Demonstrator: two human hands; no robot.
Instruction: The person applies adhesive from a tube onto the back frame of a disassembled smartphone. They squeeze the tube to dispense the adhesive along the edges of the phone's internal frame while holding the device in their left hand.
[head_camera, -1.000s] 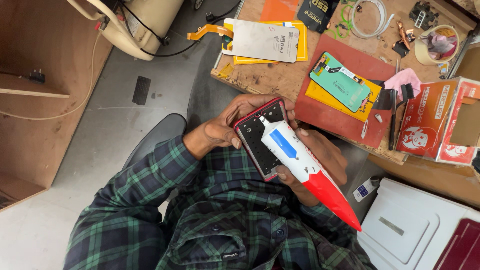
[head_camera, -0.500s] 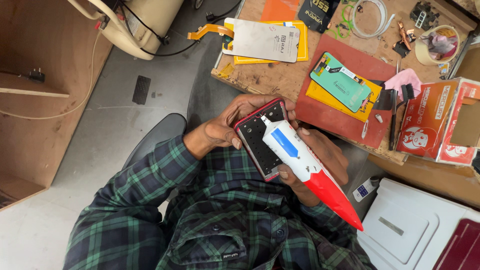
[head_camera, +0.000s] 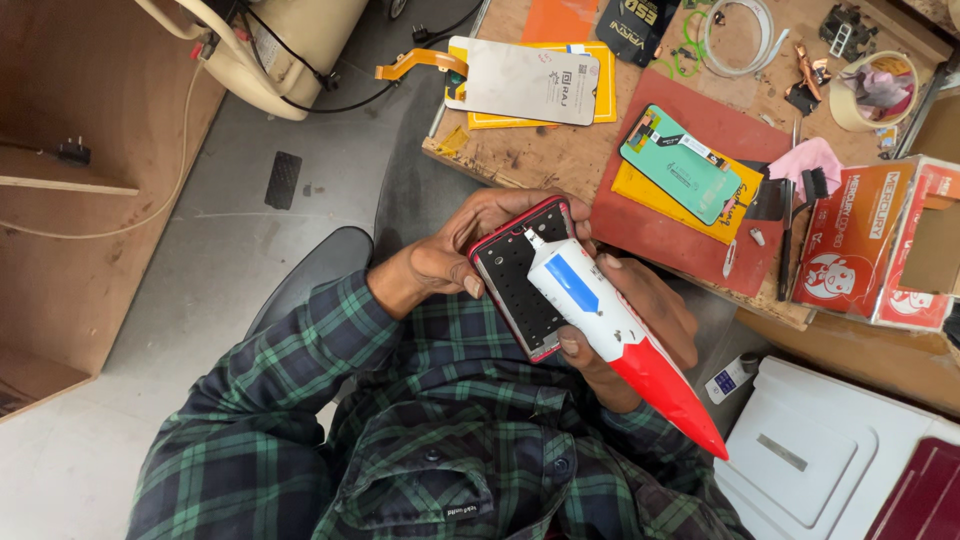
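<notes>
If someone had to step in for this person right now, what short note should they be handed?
Left hand: grip on the red-rimmed phone frame, open side up, over the lap.
Right hand: grip on the white, blue and red glue tube, nozzle at the frame's top edge.
On the bench: a green phone panel on the red mat, a silver screen panel.
Done: frame stripped bare.
Left: no glue bead visible; panel not fitted.

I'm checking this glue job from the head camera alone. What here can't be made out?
Head view only:
- Tube nozzle tip: too small to show any glue coming out.
- Phone frame: right side covered by the glue tube.
- Right hand: palm hidden behind the tube.
- White box: cut off by the edge.
</notes>
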